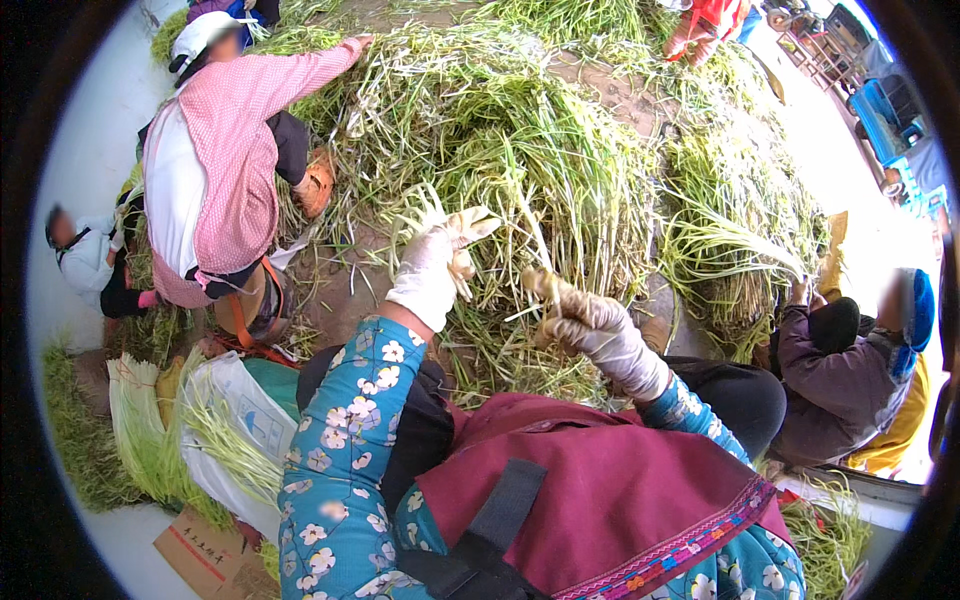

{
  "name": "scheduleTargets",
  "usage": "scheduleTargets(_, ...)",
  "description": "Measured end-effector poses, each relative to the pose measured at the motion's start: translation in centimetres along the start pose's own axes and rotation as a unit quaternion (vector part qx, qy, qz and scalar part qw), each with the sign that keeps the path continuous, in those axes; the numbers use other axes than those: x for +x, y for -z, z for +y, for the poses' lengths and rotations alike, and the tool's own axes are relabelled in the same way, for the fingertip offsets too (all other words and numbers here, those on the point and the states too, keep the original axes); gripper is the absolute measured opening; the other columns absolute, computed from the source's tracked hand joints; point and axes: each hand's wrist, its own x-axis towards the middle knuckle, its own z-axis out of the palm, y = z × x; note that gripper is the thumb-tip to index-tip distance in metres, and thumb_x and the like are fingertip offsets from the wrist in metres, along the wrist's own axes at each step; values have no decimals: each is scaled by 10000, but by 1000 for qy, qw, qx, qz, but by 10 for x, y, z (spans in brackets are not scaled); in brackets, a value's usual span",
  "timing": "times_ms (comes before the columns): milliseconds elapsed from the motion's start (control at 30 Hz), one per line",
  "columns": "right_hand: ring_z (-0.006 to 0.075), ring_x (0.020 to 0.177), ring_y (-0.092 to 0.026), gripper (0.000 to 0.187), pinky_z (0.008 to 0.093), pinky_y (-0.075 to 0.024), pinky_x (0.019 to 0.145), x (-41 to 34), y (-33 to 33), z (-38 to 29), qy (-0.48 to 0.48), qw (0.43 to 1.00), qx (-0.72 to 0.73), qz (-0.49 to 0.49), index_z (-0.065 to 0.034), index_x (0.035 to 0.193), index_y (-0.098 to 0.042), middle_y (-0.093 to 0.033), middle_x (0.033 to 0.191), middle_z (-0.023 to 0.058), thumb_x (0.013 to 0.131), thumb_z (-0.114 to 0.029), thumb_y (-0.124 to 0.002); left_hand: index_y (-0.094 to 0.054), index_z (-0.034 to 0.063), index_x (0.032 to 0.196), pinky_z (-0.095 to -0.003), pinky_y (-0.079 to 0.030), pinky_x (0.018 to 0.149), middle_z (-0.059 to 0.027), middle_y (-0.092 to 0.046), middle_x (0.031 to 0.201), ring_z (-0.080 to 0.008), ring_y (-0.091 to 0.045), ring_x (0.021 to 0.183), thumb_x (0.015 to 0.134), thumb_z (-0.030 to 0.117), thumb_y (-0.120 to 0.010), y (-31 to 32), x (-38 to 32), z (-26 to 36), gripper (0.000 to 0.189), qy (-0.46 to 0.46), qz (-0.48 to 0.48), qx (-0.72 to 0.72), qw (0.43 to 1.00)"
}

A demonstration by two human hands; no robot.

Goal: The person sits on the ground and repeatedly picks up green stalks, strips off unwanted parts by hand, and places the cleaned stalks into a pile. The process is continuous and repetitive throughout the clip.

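Note:
Both my hands wear pale, soiled gloves. My left hand (435, 259) is raised in front of me, closed around pale stalks that stick out past the fingers. To its right, my right hand (592, 322) pinches the lower end of one green-and-white stalk (534, 225), whose leaves point away from me. Beyond both hands lies a large heap of long green leafy stalks (517, 127) with pale lower ends. Loose leaves and trimmings lie on the ground below my hands.
A person in a pink checked top (232, 157) sits at the left, reaching over the heap. Another in dark clothes (840, 390) sits at the right, holding stalks. Stalk bundles (135, 420), a white sack (247, 412) and cardboard (202, 551) lie at lower left. More people work farther off.

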Motion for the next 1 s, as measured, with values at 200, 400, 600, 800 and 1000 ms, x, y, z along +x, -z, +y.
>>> scheduleTargets(200,60,905,-594,457,213,-490,776,-1,5,46,62,980,-176,-63,-158,1395,-507,-574,1346,4,954,-62,-579,-506,-23,1303,-197,-367,463,-188,-625,1238,-45,-406,459,967,270,-517,-3,4,-5,446,47,-31,-17,998)
scheduleTargets(400,57,915,-571,489,203,-464,748,13,13,77,-207,967,-51,-136,-93,1406,-479,-611,1183,-41,932,-95,-599,-565,-46,1238,-150,-303,418,-130,-692,1067,-3,-372,439,964,240,-526,-3,0,-4,398,41,-62,50,996)
scheduleTargets(600,68,961,-535,618,205,-410,800,38,37,39,-119,992,31,-28,-43,1410,-433,-617,1165,-2,922,-360,-640,-632,-18,1122,-176,-294,360,-102,-715,902,-26,-373,395,945,216,-559,-16,-7,-12,303,52,-53,127,989)
scheduleTargets(800,96,721,-609,213,219,-487,650,83,9,36,-42,988,79,123,3,1055,-626,-665,861,42,950,-181,-612,-671,38,962,-233,-302,345,-1,-620,676,-69,-427,381,896,157,-613,-26,-16,-22,148,8,-8,250,968)
scheduleTargets(1000,104,756,-613,113,234,-496,723,71,16,97,-28,972,-101,209,-6,967,-652,-682,835,49,933,-105,-611,-685,24,905,-222,-318,355,-40,-682,730,-71,-444,392,917,194,-584,-25,-12,-20,198,-45,36,268,962)
